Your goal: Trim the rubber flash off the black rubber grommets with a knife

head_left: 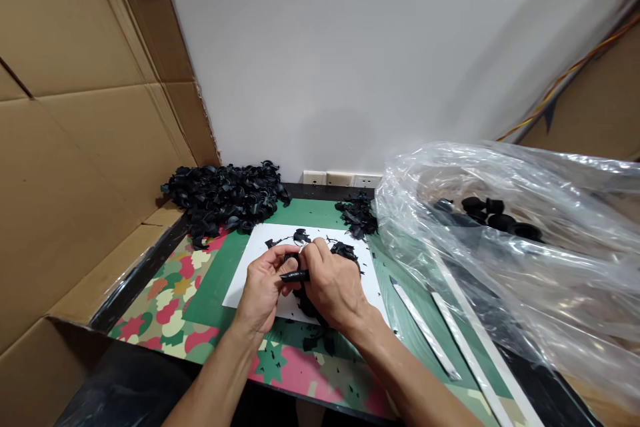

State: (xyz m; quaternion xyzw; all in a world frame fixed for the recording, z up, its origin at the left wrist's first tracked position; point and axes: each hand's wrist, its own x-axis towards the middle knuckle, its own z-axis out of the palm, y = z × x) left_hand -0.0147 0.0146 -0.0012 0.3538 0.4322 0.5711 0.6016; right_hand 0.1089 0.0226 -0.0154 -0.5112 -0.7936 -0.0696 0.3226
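Observation:
My left hand (263, 283) is closed on a small black rubber-like ring-shaped part (291, 257), held between thumb and fingers. My right hand (333, 280) is wrapped round a slim black handle (295, 276) whose end sticks out to the left, close to my left thumb. The working end of this tool is hidden by the fingers. Both hands meet over a white sheet (245, 273). Black scraps (345, 252) lie on the sheet around my right hand, and more dark pieces (307, 307) show under it.
A large heap of black pieces (230, 197) stands at the back left, a smaller pile (359, 215) behind the sheet. On the right lies a clear plastic bag (500, 180) with black cup-like parts (500, 221). Two pale strips (425, 330) rest before it. Cardboard (90, 133) walls the left.

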